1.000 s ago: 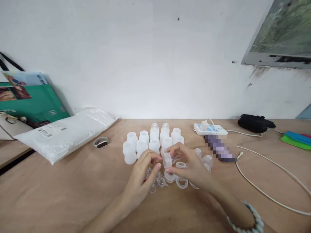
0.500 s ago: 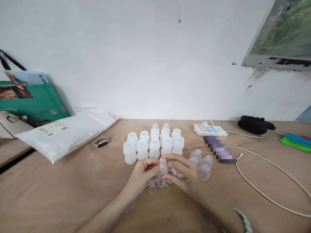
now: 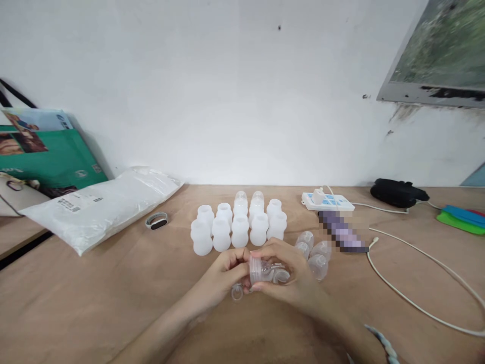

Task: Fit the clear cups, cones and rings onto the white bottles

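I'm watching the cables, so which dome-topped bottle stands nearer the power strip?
The right-hand domed bottle, fourth from left in the back row; the other domed bottle stands left of it, farther from the power strip.

Bottles block the way forward, clear caps the right; the surface offers room leftward.

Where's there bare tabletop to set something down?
Bare tabletop lies left of the left hand, in front of the wristband and white parcel; another patch within the curved cable. Crowded: behind that hand, white bottles; beside the right hand, clear domes.
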Demonstrator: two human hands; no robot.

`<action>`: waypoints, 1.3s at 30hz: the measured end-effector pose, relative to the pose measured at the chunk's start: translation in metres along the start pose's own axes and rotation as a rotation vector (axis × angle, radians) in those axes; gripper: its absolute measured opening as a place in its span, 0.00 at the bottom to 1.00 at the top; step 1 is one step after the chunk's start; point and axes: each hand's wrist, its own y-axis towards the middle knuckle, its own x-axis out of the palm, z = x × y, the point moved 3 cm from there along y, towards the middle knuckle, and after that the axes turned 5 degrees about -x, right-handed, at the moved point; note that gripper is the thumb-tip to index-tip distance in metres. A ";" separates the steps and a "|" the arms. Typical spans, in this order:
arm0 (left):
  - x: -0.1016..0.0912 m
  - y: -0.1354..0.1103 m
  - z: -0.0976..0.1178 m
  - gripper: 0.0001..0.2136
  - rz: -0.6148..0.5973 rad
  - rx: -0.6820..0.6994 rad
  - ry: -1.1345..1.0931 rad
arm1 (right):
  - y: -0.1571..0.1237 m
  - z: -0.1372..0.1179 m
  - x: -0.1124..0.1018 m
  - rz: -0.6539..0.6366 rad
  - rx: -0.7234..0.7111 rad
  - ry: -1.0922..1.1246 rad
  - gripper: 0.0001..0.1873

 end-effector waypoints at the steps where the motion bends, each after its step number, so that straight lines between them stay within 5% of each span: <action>1: -0.001 0.000 -0.001 0.11 -0.015 -0.009 0.001 | 0.000 0.001 0.000 0.005 0.041 0.046 0.17; 9: -0.003 -0.004 0.000 0.14 -0.163 -0.034 -0.192 | -0.005 0.017 0.005 0.059 0.351 0.682 0.21; 12: -0.004 -0.006 0.006 0.15 -0.194 -0.019 -0.213 | -0.001 0.023 -0.006 0.174 0.386 0.806 0.18; 15: -0.011 -0.006 0.014 0.14 -0.137 0.010 -0.121 | 0.002 0.032 -0.022 0.345 0.414 0.778 0.17; 21: -0.028 0.000 0.023 0.12 0.112 0.193 0.513 | 0.003 0.045 -0.040 0.470 0.447 0.614 0.16; 28: -0.045 -0.002 0.020 0.07 0.157 0.089 0.864 | 0.004 0.043 -0.042 0.349 0.414 0.401 0.15; 35: -0.062 -0.009 0.027 0.10 0.399 -0.104 1.323 | 0.007 0.033 -0.038 0.298 0.427 0.324 0.15; 39: -0.066 -0.006 0.013 0.09 0.410 -0.154 1.425 | 0.006 0.036 -0.038 0.276 0.426 0.305 0.15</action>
